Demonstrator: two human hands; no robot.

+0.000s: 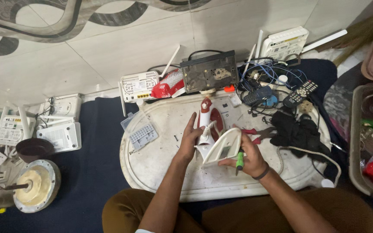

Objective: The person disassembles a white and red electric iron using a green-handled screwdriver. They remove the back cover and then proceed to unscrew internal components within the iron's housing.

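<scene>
Already opened: the iron [210,129] is held apart on the white surface [160,168].
Its soleplate [223,146] is gripped by the right hand [249,157] together with a green screwdriver [239,162]; the body is grasped by the left hand [191,140]; reassembly is judged not yet done.

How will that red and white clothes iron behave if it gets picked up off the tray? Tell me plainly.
The clothes iron looks rigid, a hard shell, so it should not flex. It is probably heavy for its size; the left hand and right hand both steady it. Tilted on the white tray with its pale soleplate turned sideways, it may tip if released. Its cord would likely trail.
</scene>
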